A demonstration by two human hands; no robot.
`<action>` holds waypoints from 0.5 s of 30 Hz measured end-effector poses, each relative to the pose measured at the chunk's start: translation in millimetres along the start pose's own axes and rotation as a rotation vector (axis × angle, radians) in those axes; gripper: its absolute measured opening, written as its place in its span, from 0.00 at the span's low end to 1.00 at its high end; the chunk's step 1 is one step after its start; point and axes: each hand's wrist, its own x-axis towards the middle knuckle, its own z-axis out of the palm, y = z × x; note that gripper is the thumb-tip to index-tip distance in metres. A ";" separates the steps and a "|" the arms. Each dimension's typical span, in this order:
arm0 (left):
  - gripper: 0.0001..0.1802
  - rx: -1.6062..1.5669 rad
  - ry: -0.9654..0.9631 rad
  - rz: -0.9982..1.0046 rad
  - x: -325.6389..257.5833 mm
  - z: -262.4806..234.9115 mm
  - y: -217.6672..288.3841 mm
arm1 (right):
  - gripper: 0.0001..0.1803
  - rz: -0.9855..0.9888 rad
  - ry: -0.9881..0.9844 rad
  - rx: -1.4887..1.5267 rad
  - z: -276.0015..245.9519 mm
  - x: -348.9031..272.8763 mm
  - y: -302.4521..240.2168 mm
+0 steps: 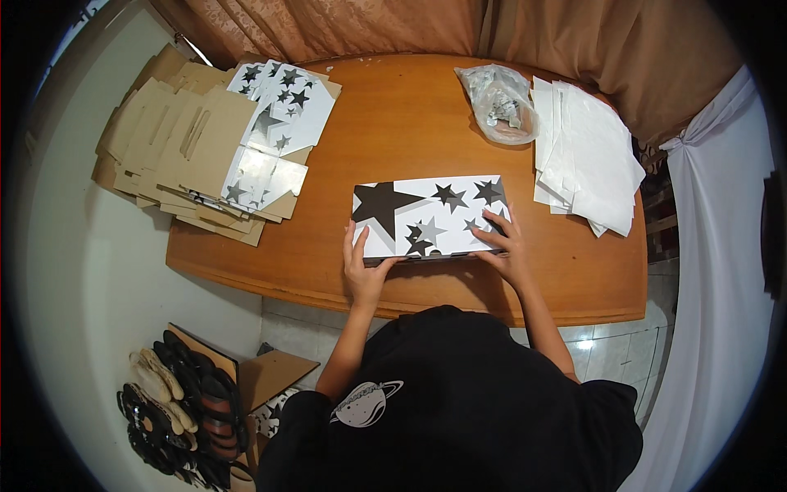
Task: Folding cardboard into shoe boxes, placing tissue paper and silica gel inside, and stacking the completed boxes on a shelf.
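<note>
A white shoebox-like carton (pixel 447 217) with black and grey stars lies closed on the wooden table in front of me. My left hand (pixel 366 266) grips its left end, fingers along the side and thumb at the front edge. At the other end, my right hand (pixel 505 246) holds the front right corner, some fingers on the lid and the thumb along the front. What the carton contains is hidden by its lid.
Flat brown cardboard blanks (pixel 176 139) pile up at the far left, with star-printed sheets (pixel 279 115) on top. White paper sheets (pixel 586 156) and a clear plastic bag (pixel 500 107) lie at the right. Sandals (pixel 197 394) stand below left, beside the wall.
</note>
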 end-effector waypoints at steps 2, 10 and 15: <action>0.38 0.006 -0.026 -0.008 -0.5 -1.1 -1.7 | 0.24 0.058 -0.012 0.027 2.0 -2.0 2.5; 0.38 -0.018 -0.117 -0.069 1.9 -5.7 1.3 | 0.25 0.101 -0.065 0.054 -1.1 -0.9 1.8; 0.38 -0.012 -0.122 -0.041 2.2 -5.4 1.4 | 0.25 0.096 -0.061 0.040 -2.2 -1.4 2.7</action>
